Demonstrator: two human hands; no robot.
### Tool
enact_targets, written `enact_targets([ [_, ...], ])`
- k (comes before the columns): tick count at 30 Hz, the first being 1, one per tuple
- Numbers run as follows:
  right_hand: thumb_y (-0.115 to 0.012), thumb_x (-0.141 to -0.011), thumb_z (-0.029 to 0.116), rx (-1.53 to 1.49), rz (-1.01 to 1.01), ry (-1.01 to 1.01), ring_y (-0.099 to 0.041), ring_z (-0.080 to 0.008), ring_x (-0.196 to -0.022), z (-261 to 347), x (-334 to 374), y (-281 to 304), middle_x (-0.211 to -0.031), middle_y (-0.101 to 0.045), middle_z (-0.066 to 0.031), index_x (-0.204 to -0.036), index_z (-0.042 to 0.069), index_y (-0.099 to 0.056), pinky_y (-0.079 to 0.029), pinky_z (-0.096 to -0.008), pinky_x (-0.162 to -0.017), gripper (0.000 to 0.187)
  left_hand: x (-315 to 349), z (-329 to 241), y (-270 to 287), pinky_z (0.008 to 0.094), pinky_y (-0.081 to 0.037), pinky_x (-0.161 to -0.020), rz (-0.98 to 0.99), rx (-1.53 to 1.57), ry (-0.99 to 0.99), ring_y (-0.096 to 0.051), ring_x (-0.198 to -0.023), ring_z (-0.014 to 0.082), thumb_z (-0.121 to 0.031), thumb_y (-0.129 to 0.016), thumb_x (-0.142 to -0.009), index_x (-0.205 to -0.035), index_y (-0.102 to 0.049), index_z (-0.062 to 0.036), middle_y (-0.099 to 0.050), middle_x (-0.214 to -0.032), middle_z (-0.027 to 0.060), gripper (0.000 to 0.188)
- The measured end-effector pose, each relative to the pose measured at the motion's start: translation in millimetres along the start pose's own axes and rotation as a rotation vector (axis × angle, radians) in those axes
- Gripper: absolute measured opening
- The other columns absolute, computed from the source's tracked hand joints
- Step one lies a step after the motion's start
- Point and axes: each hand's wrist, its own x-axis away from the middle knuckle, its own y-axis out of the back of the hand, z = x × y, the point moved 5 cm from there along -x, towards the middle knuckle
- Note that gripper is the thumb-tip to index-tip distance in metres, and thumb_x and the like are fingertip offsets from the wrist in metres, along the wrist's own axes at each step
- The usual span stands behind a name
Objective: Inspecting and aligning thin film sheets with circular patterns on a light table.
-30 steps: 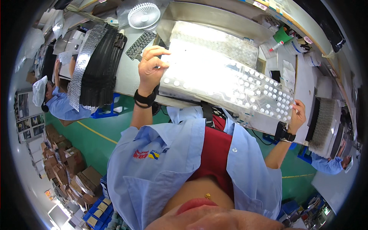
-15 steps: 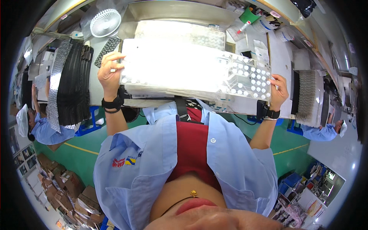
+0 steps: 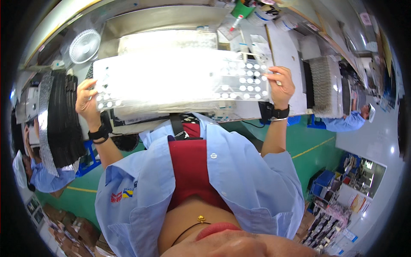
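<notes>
A long, thin, see-through sheet [image 3: 242,88] with rows of white round dots is stretched level in front of me. Strong light washes out its middle and left part. My left hand [image 3: 88,102] pinches its left end, thumb and fingers closed at the edge. At the opposite end, my right hand [image 3: 281,85] grips the right edge between thumb and fingers. Behind and below the held sheet is a brightly lit work surface with more pale sheets [image 3: 171,41] on it, mostly lost in glare.
A white round fan [image 3: 85,46] stands at the back left. Stacks of dark strips [image 3: 64,115] lie left, pale layered sheets [image 3: 326,88] right. A green cup [image 3: 243,9] and white tubs [image 3: 262,16] sit at the back. Co-workers in blue sit on both sides.
The sheet's slope down to the right has levelled out, its left end now lower. The whole view has shifted and turned slightly. Both hands keep hold of the ends.
</notes>
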Motion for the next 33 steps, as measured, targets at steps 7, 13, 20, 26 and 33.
enact_targets([
  [7,-0.067,-0.057,-0.006,0.021,0.067,0.124,-0.056,-0.0217,-0.080,22.0,-16.2,-3.1,-0.084,-0.062,-0.0049,-0.071,0.007,-0.061,-0.044,-0.0296,-0.069,0.020,8.3,14.9,7.5,0.0314,-0.045,-0.080,0.017,0.056,0.015,-0.056,-0.089,0.0216,0.011,-0.058,-0.070,-0.073,-0.053,-0.0007,-0.061,-0.094,0.0128,0.014],
  [13,-0.068,-0.057,-0.005,-0.009,0.070,0.150,-0.056,-0.0212,-0.078,26.1,-19.7,-4.6,-0.085,-0.062,-0.0052,-0.072,0.006,-0.062,-0.045,-0.0279,-0.067,0.020,20.0,32.8,11.9,0.0317,-0.046,-0.080,-0.017,0.135,0.177,-0.056,-0.091,0.0203,0.010,-0.057,-0.073,-0.074,-0.054,-0.0004,-0.060,-0.097,0.0153,0.011],
  [20,-0.057,-0.070,-0.011,-0.437,0.130,-0.347,-0.053,-0.0098,-0.068,-23.1,32.1,-39.9,-0.086,-0.052,-0.0042,-0.076,0.002,-0.063,-0.046,-0.0217,-0.056,0.016,26.3,40.3,-12.0,0.0250,-0.043,-0.077,0.181,0.230,0.437,-0.053,-0.084,0.0156,0.010,-0.056,-0.069,-0.077,-0.055,-0.0006,-0.050,-0.101,0.0089,0.013],
  [26,-0.052,-0.078,-0.006,-0.811,0.336,-0.945,-0.056,-0.0085,-0.071,-55.8,102.0,-82.9,-0.085,-0.055,-0.0013,-0.091,0.002,-0.056,-0.047,-0.0185,-0.056,0.015,60.1,68.6,-27.0,0.0143,-0.035,-0.058,0.446,0.429,1.029,-0.046,-0.065,0.0032,0.000,-0.044,-0.085,-0.085,-0.055,-0.0022,-0.052,-0.078,-0.0017,0.011],
  [33,-0.057,-0.081,0.004,-0.662,0.404,-0.803,-0.055,-0.0051,-0.066,-55.7,50.1,-85.8,-0.081,-0.060,-0.0032,-0.100,0.003,-0.054,-0.042,-0.0170,-0.053,0.019,18.2,59.3,-44.6,0.0193,-0.044,-0.062,0.445,0.313,0.777,-0.052,-0.072,0.0055,0.000,-0.056,-0.080,-0.093,-0.053,-0.0010,-0.055,-0.085,0.0014,0.013],
])
